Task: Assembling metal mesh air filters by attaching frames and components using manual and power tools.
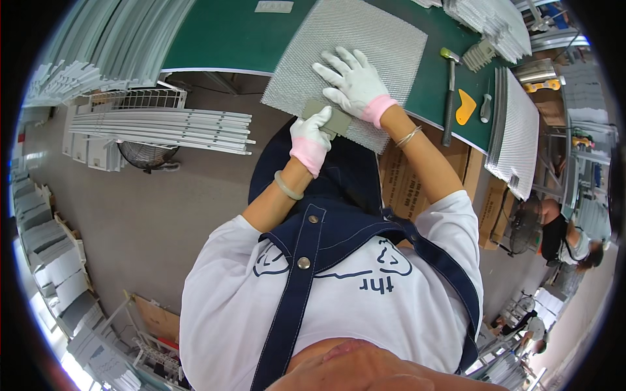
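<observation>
Left hand (pixel 309 138): gloved, grip clamped on grey-green block (pixel 338 121) at near edge of mesh sheet (pixel 385 36). Right hand (pixel 358 85): gloved, laid on sheet, fingers apart. Sheet on green bench (pixel 225 39), near corner overhanging. Hammer (pixel 450 91), yellow scraper (pixel 465 107) lie to the right.

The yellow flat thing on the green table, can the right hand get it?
Probably yes. The right hand lies spread on the silvery mesh sheet; only the hammer lies between it and the yellow flat thing, and the hand could likely reach over.
</observation>
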### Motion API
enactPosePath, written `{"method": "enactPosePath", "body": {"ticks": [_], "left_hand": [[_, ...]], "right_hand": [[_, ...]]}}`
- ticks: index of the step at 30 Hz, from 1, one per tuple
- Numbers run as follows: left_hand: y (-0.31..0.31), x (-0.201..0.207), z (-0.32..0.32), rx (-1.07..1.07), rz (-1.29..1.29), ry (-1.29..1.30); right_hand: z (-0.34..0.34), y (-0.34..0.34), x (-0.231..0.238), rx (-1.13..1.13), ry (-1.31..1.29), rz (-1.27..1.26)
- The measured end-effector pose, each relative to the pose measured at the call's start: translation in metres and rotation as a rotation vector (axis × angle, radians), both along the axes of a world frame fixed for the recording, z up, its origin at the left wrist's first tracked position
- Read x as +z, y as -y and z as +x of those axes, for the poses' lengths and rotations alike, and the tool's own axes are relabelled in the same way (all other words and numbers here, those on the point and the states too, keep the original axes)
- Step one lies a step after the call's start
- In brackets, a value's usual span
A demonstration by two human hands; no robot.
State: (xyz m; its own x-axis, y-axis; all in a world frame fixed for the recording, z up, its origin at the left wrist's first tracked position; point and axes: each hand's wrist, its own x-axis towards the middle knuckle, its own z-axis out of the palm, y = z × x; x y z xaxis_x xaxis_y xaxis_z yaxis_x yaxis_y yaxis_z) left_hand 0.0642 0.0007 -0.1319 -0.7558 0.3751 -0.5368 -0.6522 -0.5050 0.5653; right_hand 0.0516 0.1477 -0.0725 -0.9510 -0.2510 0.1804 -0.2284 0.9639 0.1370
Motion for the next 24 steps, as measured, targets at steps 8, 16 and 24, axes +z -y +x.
{"method": "enactPosePath", "body": {"ticks": [8,16,24], "left_hand": [[0.002,0.012,0.000,-0.030,0.031,0.003],[-0.004,0.013,0.004,0.071,0.023,-0.033],[0.010,-0.001,-0.005,-0.118,0.435,-0.004]], "right_hand": [[0.001,-0.002,-0.001,-0.010,0.006,0.035],[0.000,0.000,-0.002,-0.004,0.002,0.035],[0.000,-0.002,-0.004,-0.018,0.008,0.013]]}}
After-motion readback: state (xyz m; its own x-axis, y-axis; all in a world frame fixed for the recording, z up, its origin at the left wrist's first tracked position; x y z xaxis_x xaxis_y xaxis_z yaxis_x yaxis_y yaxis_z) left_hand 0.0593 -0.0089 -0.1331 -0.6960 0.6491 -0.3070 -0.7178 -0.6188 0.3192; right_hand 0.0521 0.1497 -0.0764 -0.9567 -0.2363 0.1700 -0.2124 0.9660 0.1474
